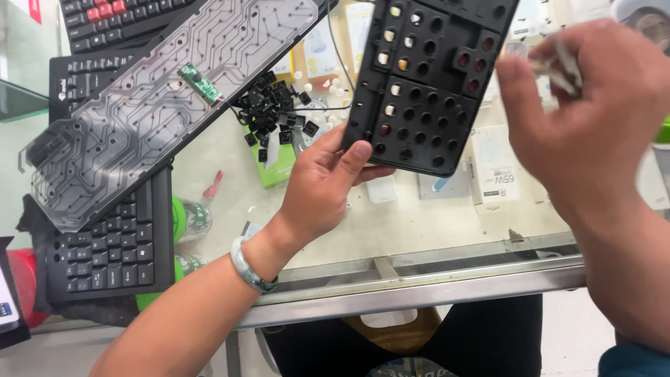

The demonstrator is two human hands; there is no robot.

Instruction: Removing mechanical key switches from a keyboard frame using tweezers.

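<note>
The black keyboard frame (pixel 427 77) is held tilted above the glass tabletop (pixel 391 223) by one corner in the closed fingers of the left hand (pixel 322 183), while a small blurred tool (pixel 558 66) is pinched in the right hand (pixel 586 119); should that corner grip slip, the remaining pale rubber domes (pixel 395 50) could be shaken loose among the heap of black keycaps (pixel 273 112).

Clear circuit membrane sheet (pixel 160 105), loose black keycaps (pixel 269 115), black keyboard (pixel 108 251) on glass counter (pixel 391 223).

The membrane sheet (pixel 160 105) lies across two keyboards (pixel 112 244) at left; loose keycaps (pixel 272 112) sit right of it, behind the left hand (pixel 324 185).
</note>
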